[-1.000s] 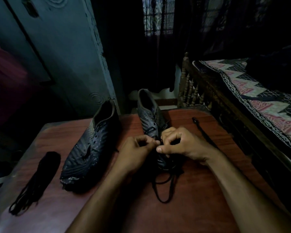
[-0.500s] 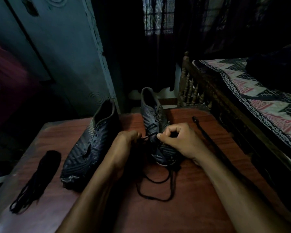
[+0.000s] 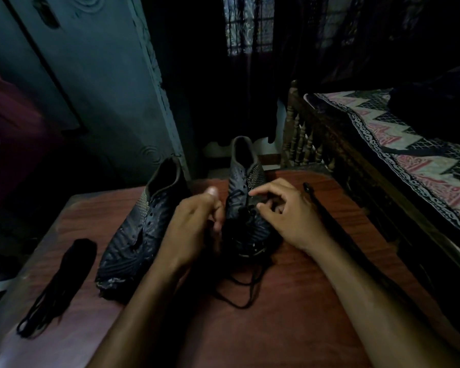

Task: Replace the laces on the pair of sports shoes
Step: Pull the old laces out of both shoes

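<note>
Two dark sports shoes on a reddish wooden table, toes toward the camera, heels away. Right shoe between both hands, its lace trailing off the toe in loose loops onto the wood. Left shoe just beside, no lace visible in its eyelets (too dim to be sure), scuffed pale at the toe.

Left hand beside the right shoe's inner flank, fingers curled, thumb raised; whether anything sits in the grip, cannot tell. Right hand over the eyelet area, index finger extended across the tongue, thumb and other fingers bent in toward the lacing; an actual pinch on the lace not discernible in the gloom. Both forearms crossing the near table, hiding much of its front half.

Bundle of black laces at the table's left edge, well apart from the shoes. Long dark strap to the right of the right hand. Bed with zigzag cover at far right; blue-grey door behind.
</note>
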`<control>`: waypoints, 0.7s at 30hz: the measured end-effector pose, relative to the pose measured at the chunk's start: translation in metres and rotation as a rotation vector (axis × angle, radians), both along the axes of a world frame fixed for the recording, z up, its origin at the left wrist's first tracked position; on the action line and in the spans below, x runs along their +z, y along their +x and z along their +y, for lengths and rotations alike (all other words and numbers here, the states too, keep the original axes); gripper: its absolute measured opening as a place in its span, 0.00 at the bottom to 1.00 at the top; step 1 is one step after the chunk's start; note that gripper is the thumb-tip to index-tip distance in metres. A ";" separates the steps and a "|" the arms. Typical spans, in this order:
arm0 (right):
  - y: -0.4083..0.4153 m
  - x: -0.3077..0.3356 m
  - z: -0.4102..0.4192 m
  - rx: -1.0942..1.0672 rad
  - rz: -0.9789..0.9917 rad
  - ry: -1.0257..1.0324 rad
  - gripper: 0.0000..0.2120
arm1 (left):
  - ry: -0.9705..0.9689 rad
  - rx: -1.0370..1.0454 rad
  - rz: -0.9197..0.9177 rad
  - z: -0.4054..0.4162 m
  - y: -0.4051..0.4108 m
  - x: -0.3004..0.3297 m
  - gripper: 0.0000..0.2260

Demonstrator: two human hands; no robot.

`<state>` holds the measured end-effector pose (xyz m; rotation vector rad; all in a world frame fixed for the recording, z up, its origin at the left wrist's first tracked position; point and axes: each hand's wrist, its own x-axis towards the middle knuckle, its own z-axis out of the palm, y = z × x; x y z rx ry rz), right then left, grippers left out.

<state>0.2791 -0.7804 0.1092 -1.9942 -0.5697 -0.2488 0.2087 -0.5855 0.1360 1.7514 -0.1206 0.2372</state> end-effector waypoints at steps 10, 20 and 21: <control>-0.008 0.006 -0.001 0.136 -0.004 -0.160 0.06 | 0.943 0.116 -0.137 -0.013 0.005 -0.019 0.15; -0.012 0.009 0.006 0.042 0.060 -0.077 0.04 | 0.914 0.239 -0.036 -0.019 0.012 -0.017 0.09; -0.011 0.008 0.008 0.035 0.060 -0.062 0.05 | 0.875 0.235 -0.065 -0.020 0.013 -0.019 0.08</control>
